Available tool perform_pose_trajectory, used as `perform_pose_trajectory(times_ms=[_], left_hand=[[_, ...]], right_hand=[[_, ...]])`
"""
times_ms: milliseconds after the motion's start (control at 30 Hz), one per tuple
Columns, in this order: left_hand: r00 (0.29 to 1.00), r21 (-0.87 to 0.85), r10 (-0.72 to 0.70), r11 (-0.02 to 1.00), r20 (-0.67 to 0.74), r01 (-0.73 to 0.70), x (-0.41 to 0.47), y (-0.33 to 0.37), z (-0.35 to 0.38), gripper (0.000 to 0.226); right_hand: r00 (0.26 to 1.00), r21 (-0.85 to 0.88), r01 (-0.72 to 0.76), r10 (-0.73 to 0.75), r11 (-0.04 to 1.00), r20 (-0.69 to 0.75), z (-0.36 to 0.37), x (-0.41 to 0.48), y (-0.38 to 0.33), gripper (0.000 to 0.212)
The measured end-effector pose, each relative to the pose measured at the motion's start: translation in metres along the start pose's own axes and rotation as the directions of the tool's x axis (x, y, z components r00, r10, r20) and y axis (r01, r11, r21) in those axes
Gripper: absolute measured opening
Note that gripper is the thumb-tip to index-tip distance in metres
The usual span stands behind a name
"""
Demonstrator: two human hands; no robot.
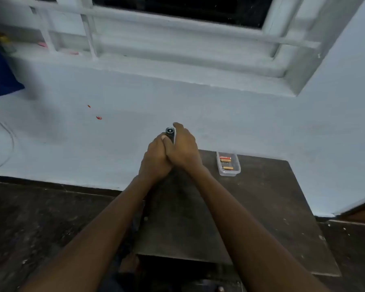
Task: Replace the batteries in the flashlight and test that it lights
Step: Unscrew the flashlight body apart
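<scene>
Left hand (154, 158), right hand (184, 149): fingers curled round flashlight (170, 131); overlapped grip may slip, dropping it on bench (261, 197) below.

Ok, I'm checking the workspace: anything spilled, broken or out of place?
Nothing serious. The batteries lie inside their clear tray on the table; the left hand and right hand hold the flashlight. Only two small red marks on the wall look odd.

No legible txt anywhere. Red-and-gold cylindrical batteries (225, 159) in clear plastic tub (229, 173) have labels, but too blurry to read.
</scene>
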State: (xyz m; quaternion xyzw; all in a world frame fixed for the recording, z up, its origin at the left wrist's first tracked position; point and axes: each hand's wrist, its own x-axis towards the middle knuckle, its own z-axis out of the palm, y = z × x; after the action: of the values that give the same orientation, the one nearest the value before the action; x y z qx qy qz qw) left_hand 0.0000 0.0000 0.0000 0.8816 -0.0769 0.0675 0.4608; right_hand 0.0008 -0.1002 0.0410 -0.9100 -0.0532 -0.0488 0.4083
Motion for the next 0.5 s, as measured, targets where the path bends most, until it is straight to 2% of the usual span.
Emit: perform_pose_trajectory(times_ms=[200,267,333,400,467,500], left_hand=[[0.999,-0.029,0.013,0.999,-0.040,-0.015,0.001,0.003,0.005,0.010],[0.999,-0.044,0.033,0.998,-0.019,-0.033,-0.008,0.005,0.003,0.013],[0.997,-0.061,0.070,0.996,-0.011,-0.071,-0.017,0.008,0.003,0.020],[0.993,-0.079,0.116,0.990,-0.025,-0.117,-0.031,0.017,0.005,0.024],[0.992,-0.132,0.118,0.984,-0.038,-0.122,-0.046,0.024,0.010,0.025],[0.997,-0.177,0.079,0.981,-0.022,-0.081,-0.055,0.027,0.014,0.026]], right_hand=[[0.999,0.033,0.008,-0.007,0.999,-0.044,-0.004,0.000,0.001,0.024],[0.996,0.091,-0.014,0.021,0.996,-0.082,-0.011,-0.010,0.005,0.017],[0.979,0.209,-0.078,0.114,0.975,-0.167,-0.022,-0.024,0.013,0.009],[0.948,0.369,-0.151,0.240,0.917,-0.207,-0.034,-0.041,0.023,0.008],[0.911,0.573,-0.212,0.373,0.792,-0.179,-0.046,-0.060,0.035,0.020],[0.894,0.657,-0.213,0.415,0.724,-0.168,-0.051,-0.071,0.040,0.023]])
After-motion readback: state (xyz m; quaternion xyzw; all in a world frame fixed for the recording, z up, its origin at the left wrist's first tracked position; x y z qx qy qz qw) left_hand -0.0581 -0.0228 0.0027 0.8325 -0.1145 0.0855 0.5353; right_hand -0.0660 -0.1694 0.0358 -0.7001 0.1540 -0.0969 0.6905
